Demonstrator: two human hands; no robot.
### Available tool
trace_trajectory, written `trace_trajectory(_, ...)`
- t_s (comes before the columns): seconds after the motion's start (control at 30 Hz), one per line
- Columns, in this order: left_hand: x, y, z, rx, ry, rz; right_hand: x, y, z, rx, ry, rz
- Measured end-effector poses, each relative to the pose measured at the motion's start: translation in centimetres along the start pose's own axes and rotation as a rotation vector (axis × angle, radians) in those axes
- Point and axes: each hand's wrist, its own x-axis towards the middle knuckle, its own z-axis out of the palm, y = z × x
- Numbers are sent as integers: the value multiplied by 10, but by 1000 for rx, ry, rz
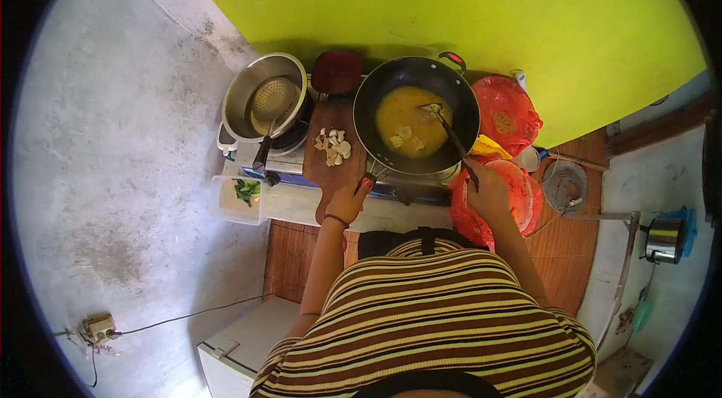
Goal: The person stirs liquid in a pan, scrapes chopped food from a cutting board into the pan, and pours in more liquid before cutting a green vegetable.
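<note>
A black wok (366, 108) sits on the stove with yellowish broth (406, 108) and pale pieces in it. My left hand (348, 201) is closed around the wok's near handle, which has a red part. In my right hand (487, 186) is the dark handle of a spatula (449, 130); its head dips into the broth. Left of the wok lies a wooden cutting board (320, 165) bearing chopped pale pieces (332, 147), some of them sliced mushroom-like bits. The board's handle points toward me, close beside my left wrist.
A steel pot (239, 99) with a perforated ladle (274, 99) stands on the left burner. A plastic box (226, 202) holds greens (247, 190). Red plastic bags (500, 101) lie to the right, near a white cup (529, 159). A yellow-green wall (451, 0) rises behind the stove.
</note>
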Motion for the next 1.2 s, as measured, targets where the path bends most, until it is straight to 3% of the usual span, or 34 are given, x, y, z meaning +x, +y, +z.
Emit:
trace_trajectory(0.03,1,-1,0,5,-3,-10,2,0,2,45,47,-21)
trace_trajectory(0.17,-3,10,-5,27,-39,-96,6,0,-5,255,-54,231)
trace_trajectory(0.43,-2,9,-6,50,-50,-86,7,11,-4,834,-157,585)
trace_trajectory(0.83,-3,11,-6,62,-39,-90,14,22,12,997,-152,577)
trace_trajectory(1.03,0,5,-3,41,-28,-83,20,23,15,1332,-227,721)
trace_trajectory(1.2,-2,7,-4,48,-31,-110,14,14,6,1344,-274,619)
